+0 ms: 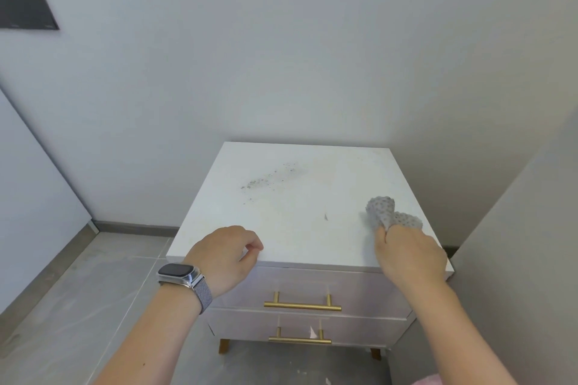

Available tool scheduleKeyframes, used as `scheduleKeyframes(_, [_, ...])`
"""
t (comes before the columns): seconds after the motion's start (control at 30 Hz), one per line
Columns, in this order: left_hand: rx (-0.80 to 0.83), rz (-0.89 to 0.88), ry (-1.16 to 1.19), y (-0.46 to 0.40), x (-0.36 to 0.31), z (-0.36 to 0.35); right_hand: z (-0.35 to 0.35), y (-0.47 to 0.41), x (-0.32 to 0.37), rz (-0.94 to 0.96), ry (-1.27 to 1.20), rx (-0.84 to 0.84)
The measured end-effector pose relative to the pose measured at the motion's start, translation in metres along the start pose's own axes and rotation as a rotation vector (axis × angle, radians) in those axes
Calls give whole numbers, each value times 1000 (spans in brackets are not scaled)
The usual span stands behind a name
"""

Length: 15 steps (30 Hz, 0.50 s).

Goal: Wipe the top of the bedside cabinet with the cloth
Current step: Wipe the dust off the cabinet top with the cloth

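My right hand (409, 255) sits at the lower right of the frame, over the near right corner of the cabinet top (291, 212). Its fingers are closed around a bunched grey cloth (389, 212), pinching it so that the dotted fabric pokes out beyond my fingertips in two rounded lobes. The cloth lies against the top near its right edge; whether it presses flat I cannot tell.

My left hand (230, 256) is in the lower middle of the frame at the near left part of the top's front edge. It holds nothing; the fingers curl loosely inward, with the thumb and forefinger close together just above the surface. A watch (179, 273) with a dark face and a grey mesh band is on that wrist.

Between the hands the white top is bare, with one small dark mark (326, 216) left of the cloth. Farther back, toward the centre of the frame, a scatter of grey specks (269, 180) lies on the top.

Below the top are two pale drawers, each with a brass bar handle: the upper (302, 306), the lower (299, 340). Brass legs show beneath. The cabinet stands in a corner of white walls on a grey tiled floor (93, 306). A dark panel (26, 5) hangs on the wall at the upper left.
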<state>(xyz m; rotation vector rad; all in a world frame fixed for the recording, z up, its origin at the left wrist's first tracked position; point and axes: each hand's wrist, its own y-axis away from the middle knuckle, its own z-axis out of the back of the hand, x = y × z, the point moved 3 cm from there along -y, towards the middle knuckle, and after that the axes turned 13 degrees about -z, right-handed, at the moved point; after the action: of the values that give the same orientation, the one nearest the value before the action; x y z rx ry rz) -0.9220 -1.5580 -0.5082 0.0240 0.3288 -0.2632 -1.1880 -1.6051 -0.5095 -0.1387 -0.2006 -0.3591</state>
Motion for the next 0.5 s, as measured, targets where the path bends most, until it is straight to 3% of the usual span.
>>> scheduleKeyframes(0.23, [-6,20,16,4,3,4,-13,20,43,180,57,-131])
scheduleKeyframes(0.5, [-14,45,13,3,6,5,-21,54,83,305,92,-102])
